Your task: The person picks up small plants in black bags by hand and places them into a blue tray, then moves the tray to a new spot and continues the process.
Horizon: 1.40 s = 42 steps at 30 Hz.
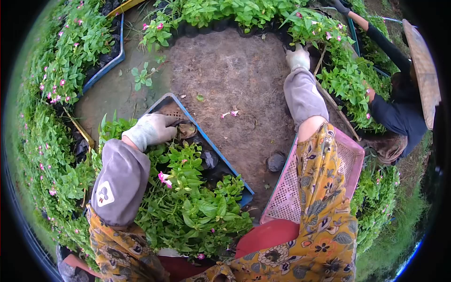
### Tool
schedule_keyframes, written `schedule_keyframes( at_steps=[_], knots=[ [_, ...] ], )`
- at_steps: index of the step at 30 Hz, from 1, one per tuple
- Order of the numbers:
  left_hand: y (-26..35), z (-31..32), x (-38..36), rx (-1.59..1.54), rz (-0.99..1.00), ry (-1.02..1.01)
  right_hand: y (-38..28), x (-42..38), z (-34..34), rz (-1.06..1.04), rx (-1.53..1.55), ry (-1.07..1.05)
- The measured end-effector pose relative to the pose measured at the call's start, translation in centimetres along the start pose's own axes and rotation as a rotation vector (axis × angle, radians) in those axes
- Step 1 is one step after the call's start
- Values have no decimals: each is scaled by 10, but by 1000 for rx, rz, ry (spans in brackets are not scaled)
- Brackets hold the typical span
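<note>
"Where is the person's left hand point(152, 130)?"

"At the far end of the blue tray point(211, 144), in a pale glove. Its fingers are bent at the rim of a black bag point(187, 130), touching it. The thumb is hidden, so how firmly it grips, nobody can tell."

"And the leafy plants point(197, 207)?"

"They fill the tray on the near side of that hand, with a pink-and-white flower point(164, 179) among the leaves. Another dark bag point(209, 160) shows beside them, to the hand's right and nearer the person."

"What about the right hand point(299, 58)?"

"Gloved too, stretched well ahead to the edge of the far plants point(221, 11). Its fingertips go in under the leaves; whether they are clenched or released, one cannot tell."

"Anything between the two hands?"

"Bare brown ground point(211, 70), with fallen blossoms point(234, 113) on it. Nearer the person than the right hand, a small black pot point(276, 162) sits on the ground, just beside the pink basket point(345, 155). The person's right sleeve point(314, 181) crosses over that basket."

"Who is on the right?"

"A co-worker point(404, 113) in a woven hat point(420, 70), well to the right of the right hand, with both arms reaching toward the plants there."
</note>
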<state>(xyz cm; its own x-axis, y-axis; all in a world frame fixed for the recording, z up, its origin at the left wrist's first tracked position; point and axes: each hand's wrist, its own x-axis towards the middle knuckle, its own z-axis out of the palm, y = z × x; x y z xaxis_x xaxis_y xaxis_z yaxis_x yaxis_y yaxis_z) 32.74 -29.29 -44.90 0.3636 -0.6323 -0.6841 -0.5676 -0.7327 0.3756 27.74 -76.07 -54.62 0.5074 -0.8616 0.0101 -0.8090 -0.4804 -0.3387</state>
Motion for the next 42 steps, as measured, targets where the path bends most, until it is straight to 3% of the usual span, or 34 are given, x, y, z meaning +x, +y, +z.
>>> schedule_keyframes(
  at_steps=[1,3,5,7,8,10,14,17,18,19,21,22,23,25,28,32,34,36,40,42],
  knots=[
    [3,1,-1,10,-12,5,6,8,5,-49,-13,-104],
    [6,2,-3,25,-25,24,12,13,5,-98,-102,-40],
    [4,6,-3,37,-27,51,31,5,18,-180,117,119],
    [-1,11,-1,61,-27,98,60,-4,48,-152,473,103],
    [-2,13,0,65,-22,107,50,-32,34,-21,746,-64],
    [-1,14,1,66,-53,53,25,-87,23,42,1073,-259],
    [2,17,-2,87,-32,100,-34,-164,-10,-46,1301,-792],
    [-2,23,-5,84,-3,150,-84,-208,-39,-148,1300,-1151],
    [-2,25,-7,80,-9,191,-102,-221,-50,-168,1159,-1128],
    [-11,33,-2,90,26,239,-107,-225,-31,-420,1056,-1116],
    [-12,32,-5,107,24,209,-127,-240,-10,-474,979,-1122],
    [-9,30,-10,88,14,212,-142,-251,-31,-528,682,-1113],
    [-10,31,-13,92,11,213,-153,-260,-43,-776,408,-859],
    [-11,37,-23,37,95,329,-169,-275,-41,-938,233,-679],
    [-18,45,-20,0,71,265,-185,-285,-44,-937,-37,-680],
    [-25,53,-16,14,91,294,-196,-299,-15,-1096,-199,-586],
    [-24,52,-18,-28,51,239,-202,-297,-12,-1155,-325,-651],
    [-23,54,-21,-30,76,327,-213,-291,-20,-1226,-450,-747],
    [-16,57,-33,21,54,482,-221,-296,-23,-1337,-534,-715],
    [-18,70,-27,14,98,568,-226,-300,-18,-1296,-569,-721]
  ],
)
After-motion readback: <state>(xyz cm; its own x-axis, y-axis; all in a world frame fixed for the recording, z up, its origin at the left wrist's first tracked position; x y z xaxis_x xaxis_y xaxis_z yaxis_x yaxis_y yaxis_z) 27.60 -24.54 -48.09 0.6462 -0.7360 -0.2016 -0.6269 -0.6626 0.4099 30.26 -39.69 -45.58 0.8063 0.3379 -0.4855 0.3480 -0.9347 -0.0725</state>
